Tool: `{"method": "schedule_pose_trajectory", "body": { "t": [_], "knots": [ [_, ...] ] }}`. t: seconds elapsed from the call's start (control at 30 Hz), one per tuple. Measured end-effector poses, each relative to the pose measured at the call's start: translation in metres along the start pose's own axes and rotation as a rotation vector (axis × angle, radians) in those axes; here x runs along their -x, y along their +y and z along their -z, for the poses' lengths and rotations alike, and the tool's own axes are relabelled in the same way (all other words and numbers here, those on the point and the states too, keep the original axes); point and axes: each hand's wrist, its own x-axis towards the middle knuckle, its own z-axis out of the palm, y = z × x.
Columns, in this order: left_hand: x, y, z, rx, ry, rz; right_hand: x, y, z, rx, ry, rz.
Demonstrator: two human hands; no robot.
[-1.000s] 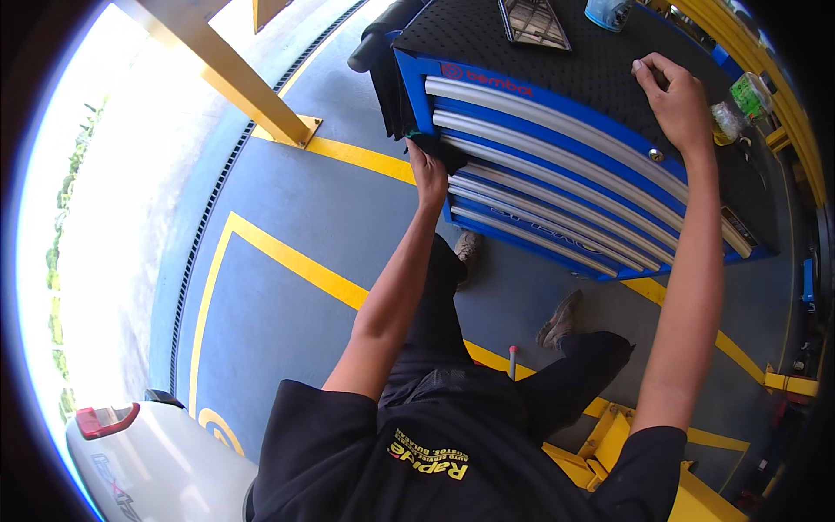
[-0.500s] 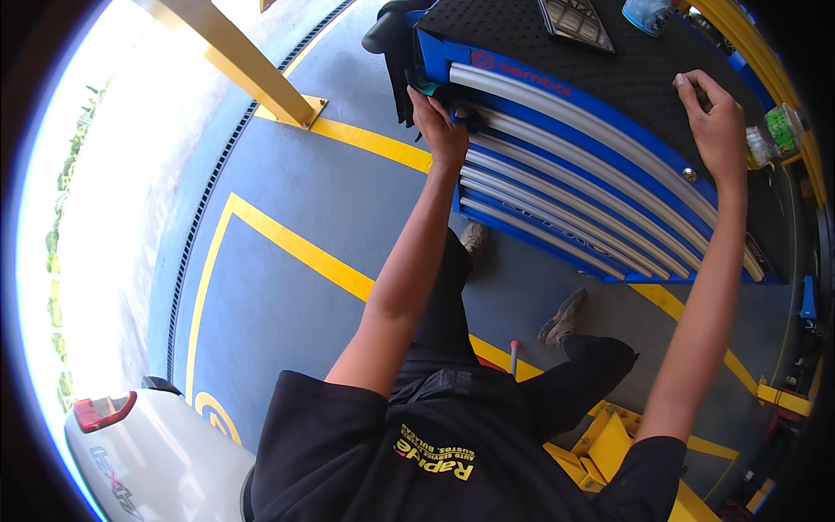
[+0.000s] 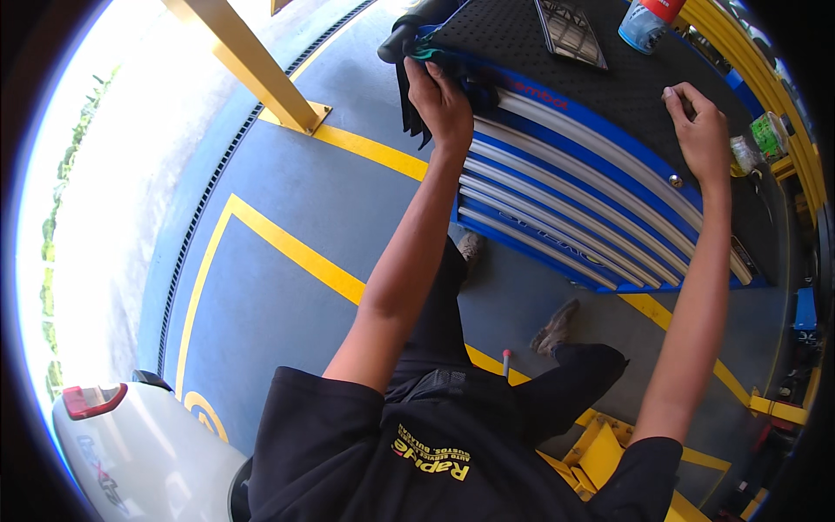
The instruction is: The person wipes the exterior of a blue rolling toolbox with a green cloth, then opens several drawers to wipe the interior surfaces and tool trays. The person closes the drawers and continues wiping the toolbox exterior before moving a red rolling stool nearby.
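Note:
My left hand is closed around a limp black and green cloth-like bundle at the left corner of a blue tool cabinet. Dark strips hang below the hand; the exact kind of bundle is unclear. Over the right part of the cabinet's black ribbed top, my right hand is raised with its fingers curled and the thumb pressed toward them. Whatever it may hold is hidden. A flat dark shiny panel and a red and blue spray can rest on the top between my hands.
Silver drawer handles line the cabinet's front. A small green container is near its right end. A yellow post stands at the left. White vehicle bodywork is at lower left, yellow equipment at lower right. Yellow lines mark the grey floor.
My left hand has risen toward the cabinet's top corner, lifting the black and green bundle. My right hand has shifted slightly left and down in view. More of the can now shows.

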Motion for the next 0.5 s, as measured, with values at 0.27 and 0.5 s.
{"method": "schedule_pose_trajectory", "body": {
  "t": [0.27, 0.5],
  "knots": [
    [-0.007, 0.004, 0.012, 0.007, -0.261, -0.18, 0.003, -0.006, 0.006, 0.039, -0.016, -0.012],
    [-0.008, -0.011, 0.011, 0.308, -0.01, 0.205, 0.005, -0.013, 0.005, 0.063, 0.033, 0.007]
  ]
}}
